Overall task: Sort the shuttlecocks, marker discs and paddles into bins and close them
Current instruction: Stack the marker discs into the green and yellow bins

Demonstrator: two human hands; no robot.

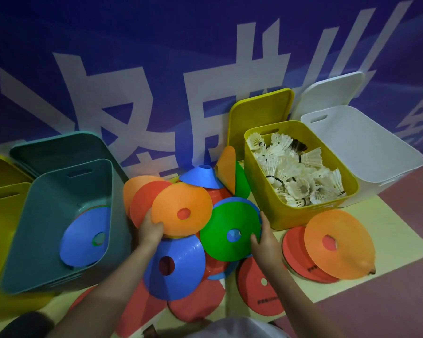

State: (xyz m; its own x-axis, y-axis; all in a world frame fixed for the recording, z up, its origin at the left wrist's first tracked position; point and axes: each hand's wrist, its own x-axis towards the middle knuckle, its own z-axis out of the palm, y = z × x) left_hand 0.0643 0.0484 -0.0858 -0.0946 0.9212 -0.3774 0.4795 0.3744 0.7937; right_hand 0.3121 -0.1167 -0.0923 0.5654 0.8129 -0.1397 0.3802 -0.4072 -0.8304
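Marker discs (181, 242) heaped on the pale mat (401, 242), and a blue one already lies in the teal bin (59, 228) at far left. Left hand (150, 230) pinches the orange disc (181, 211) by its edge; right hand (264, 240), fingers curled, grips the green disc (230, 232). Further right, shuttlecocks (296, 172) fill the yellow bin (261, 191), with the white bin (376, 152) beside it.
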